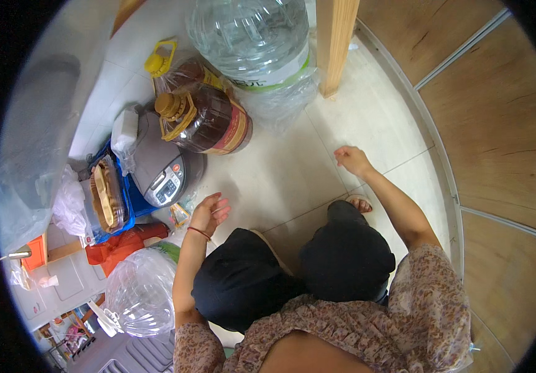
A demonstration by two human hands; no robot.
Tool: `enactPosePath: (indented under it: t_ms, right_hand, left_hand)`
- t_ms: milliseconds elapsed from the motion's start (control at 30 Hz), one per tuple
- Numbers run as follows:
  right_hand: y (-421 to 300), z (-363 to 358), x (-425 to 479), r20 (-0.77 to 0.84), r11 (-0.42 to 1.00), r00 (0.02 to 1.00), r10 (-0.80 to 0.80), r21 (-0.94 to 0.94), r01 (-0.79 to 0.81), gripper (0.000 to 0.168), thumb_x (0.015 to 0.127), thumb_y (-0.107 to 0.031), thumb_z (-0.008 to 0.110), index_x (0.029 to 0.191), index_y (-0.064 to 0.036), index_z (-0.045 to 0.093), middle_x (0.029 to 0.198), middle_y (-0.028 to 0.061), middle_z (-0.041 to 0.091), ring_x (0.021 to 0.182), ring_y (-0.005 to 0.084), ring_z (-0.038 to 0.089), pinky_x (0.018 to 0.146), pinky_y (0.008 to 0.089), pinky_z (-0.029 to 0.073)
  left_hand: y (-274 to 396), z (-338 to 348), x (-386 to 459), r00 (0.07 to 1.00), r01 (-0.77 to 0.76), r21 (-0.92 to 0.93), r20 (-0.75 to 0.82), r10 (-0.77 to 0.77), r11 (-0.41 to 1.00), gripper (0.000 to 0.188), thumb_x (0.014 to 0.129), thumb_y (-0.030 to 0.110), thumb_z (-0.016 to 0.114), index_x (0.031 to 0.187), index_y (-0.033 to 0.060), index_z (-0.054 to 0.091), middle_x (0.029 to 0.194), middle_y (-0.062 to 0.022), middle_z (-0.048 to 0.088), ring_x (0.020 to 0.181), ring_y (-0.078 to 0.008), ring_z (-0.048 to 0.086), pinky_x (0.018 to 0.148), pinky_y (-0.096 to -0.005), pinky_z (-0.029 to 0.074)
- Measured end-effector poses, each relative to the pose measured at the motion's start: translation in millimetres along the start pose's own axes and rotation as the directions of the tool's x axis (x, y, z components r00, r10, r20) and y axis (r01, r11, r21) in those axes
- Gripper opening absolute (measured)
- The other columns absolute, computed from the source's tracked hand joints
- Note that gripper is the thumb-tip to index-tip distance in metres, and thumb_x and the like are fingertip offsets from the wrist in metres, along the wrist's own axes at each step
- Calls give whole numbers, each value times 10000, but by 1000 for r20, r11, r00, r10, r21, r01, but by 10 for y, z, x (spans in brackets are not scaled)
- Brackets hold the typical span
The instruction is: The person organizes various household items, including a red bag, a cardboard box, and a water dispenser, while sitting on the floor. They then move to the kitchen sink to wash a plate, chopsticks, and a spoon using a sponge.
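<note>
My left hand [210, 213], a red band at its wrist, hangs over the floor with its fingers apart and nothing in it. Nearest to it stands a grey rice cooker [158, 158] with a button panel. Beyond the cooker is a large jug of dark oil [210, 119] with a brown cap and yellow handle; a second oil jug [186, 74] in clear plastic stands behind it. My right hand [351, 158] is above the tiled floor with its fingers curled, and I see nothing held in it. A big clear water bottle [254, 42] stands ahead, partly in plastic wrap.
A wooden post [335, 46] rises beside the water bottle. Wooden cabinet doors [496, 112] line the right. On the left are a blue basket [132, 205] with a clear food box [106, 196], a red bag [126, 245] and a knotted clear plastic bag [140, 291].
</note>
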State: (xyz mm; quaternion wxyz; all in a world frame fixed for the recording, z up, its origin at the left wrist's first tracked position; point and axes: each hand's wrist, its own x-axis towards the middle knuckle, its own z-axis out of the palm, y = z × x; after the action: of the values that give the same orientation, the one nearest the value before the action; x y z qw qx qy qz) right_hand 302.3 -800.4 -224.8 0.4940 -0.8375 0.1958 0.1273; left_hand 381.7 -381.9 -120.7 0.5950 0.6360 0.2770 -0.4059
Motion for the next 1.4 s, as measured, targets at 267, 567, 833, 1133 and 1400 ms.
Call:
enactPosePath:
  t_ms: [267,567,833,1133,1400]
  right_hand:
    - [-375,5,188,210,978,978,8,200,-51,272,806,-185,548,1020,-20,575,768,48,603,574,108,531,486,242,410]
    - [-2055,238,144,415,984,892,-179,94,153,318,853,-208,525,1145,-83,520,929,38,624,676,93,553,574,230,426]
    - [-2531,426,-5,578,982,804,-142,-17,186,324,867,-226,523,1159,-85,514,956,27,619,696,80,549,603,213,419]
    - [-2958,787,-239,720,986,692,-53,-73,151,332,847,-143,559,1160,-43,506,964,29,593,744,97,549,656,235,445]
    - [-3658,1489,-289,551,784,680,-484,618,58,754,842,-238,579,1387,-245,59,1379,70,261,1209,267,363,923,417,378]
  left_hand:
    - [262,308,6,989,-134,97,83,126,986,337,876,238,472,1187,110,473,1021,-50,587,811,-153,606,692,-287,491]
    - [234,-531,152,856,-427,-117,-372,359,897,315,777,208,565,1052,72,489,910,-92,558,722,-177,577,495,-326,486]
    - [1348,-1046,146,787,-598,-571,-551,278,563,713,733,480,629,1254,105,319,1081,-150,479,942,-290,529,666,-413,509]
    - [1806,-1338,370,838,-523,-799,-420,348,296,255,822,160,545,1062,135,462,797,-36,491,647,-150,496,721,-362,488]
    - [756,-829,130,664,-597,-769,-313,679,229,145,793,180,527,887,78,568,741,-32,563,642,-134,545,613,-315,484]
